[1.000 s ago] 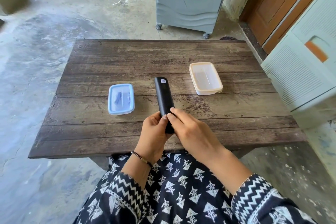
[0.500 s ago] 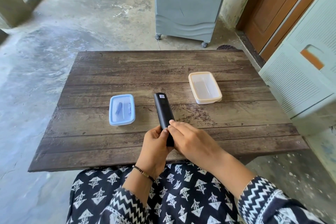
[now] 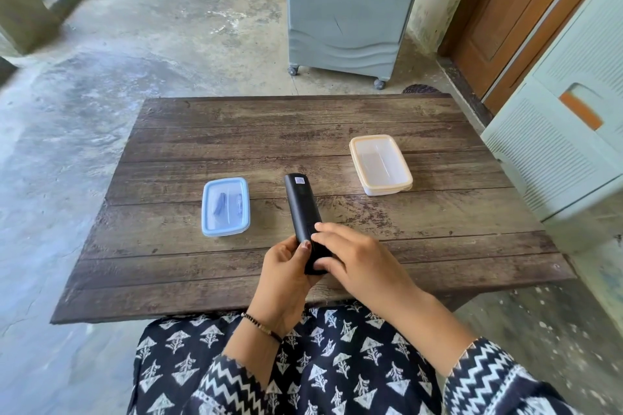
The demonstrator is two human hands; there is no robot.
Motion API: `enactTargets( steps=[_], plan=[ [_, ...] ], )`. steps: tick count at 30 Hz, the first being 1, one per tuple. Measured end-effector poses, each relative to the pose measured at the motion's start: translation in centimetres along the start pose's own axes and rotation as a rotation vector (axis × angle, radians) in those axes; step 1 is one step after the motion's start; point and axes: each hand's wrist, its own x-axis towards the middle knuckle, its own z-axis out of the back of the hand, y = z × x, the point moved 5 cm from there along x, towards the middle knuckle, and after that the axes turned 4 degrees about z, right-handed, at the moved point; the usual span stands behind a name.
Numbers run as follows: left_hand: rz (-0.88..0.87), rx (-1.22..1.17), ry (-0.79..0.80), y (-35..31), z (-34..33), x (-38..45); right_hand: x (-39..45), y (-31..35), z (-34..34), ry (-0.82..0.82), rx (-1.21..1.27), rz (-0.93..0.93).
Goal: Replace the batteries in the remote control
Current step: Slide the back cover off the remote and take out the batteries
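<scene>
The left hand point(image 3: 281, 274) grips the near end of the black remote control point(image 3: 301, 212) from its left side, fingers curled under the body and the thumb laid on the upper face. The right hand point(image 3: 354, 261) closes over the same near end from the right, fingers curved across the top and the thumb at the near tip, so both hands hold the remote together. The remote is held above the front half of the wooden table point(image 3: 303, 131), roughly midway across its width, with its far end pointing away from the person. The face turned upward is plain black with a small white label point(image 3: 299, 180) at the far end; no buttons are visible on it. Whether the battery cover is seated or displaced cannot be determined, since the hands cover that section. To the left of the remote, a blue-rimmed container point(image 3: 225, 206) rests on the table. Inside it lie two small bluish cylindrical items point(image 3: 220, 204), side by side and lengthwise; they appear to be batteries, though detail is too soft to confirm. To the right of the remote and farther back, an orange-rimmed container point(image 3: 381, 165) rests on the table; nothing is discernible within its translucent white interior. The two containers stand well apart, with the remote between them. A beaded bracelet point(image 3: 261, 327) encircles the left wrist. A grey air cooler point(image 3: 347, 10) on castors stands on the concrete floor beyond the table.
</scene>
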Motion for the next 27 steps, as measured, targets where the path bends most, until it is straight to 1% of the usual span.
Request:
enactTargets(
  steps=[2,4,7,9,12,14,15,17,19,20,21,23,25,27],
  plan=[
    [-0.003,0.018,0.01,0.1,0.0,-0.2,0.2,-0.4,0.3,-0.023,0.091,-0.067],
    [-0.011,0.012,0.02,0.0,0.0,-0.3,0.3,-0.1,0.4,-0.016,0.096,-0.074],
    [-0.017,0.007,-0.003,-0.2,0.2,-0.2,0.4,0.5,0.8,-0.072,-0.017,-0.035],
    [-0.005,0.036,-0.021,0.1,0.1,-0.1,0.5,0.6,1.0,-0.105,-0.088,-0.048],
    [0.026,0.077,-0.064,0.8,-0.2,-0.2,0.9,0.4,0.8,-0.043,-0.218,-0.076],
    [0.021,0.11,-0.084,0.9,-0.3,-0.2,0.9,0.3,1.0,-0.066,-0.205,-0.108],
    [0.013,0.132,-0.09,0.8,-0.3,-0.2,0.8,0.0,1.3,-0.106,-0.168,-0.139],
    [-0.007,0.153,-0.102,0.6,-0.2,-0.2,0.3,-0.9,2.5,-0.245,-0.103,-0.226],
    [-0.012,0.126,-0.12,0.4,0.1,-0.2,-0.6,-2.9,3.5,-0.391,-0.051,-0.384],
    [-0.01,0.107,-0.126,0.3,0.2,-0.3,-1.3,-4.0,3.6,-0.434,-0.03,-0.483],
    [-0.007,0.097,-0.129,0.2,0.4,-0.4,-1.9,-5.2,3.5,-0.449,-0.018,-0.581],
    [0.002,0.093,-0.132,0.2,0.5,-0.6,-3.1,-7.1,2.6,-0.419,0.014,-0.74],
    [0.012,0.096,-0.132,0.2,0.5,-0.9,-4.0,-7.9,1.6,-0.374,0.052,-0.827],
    [0.015,0.09,-0.128,0.3,0.4,-1.0,-4.6,-7.9,1.0,-0.308,0.017,-0.869]
  ],
)
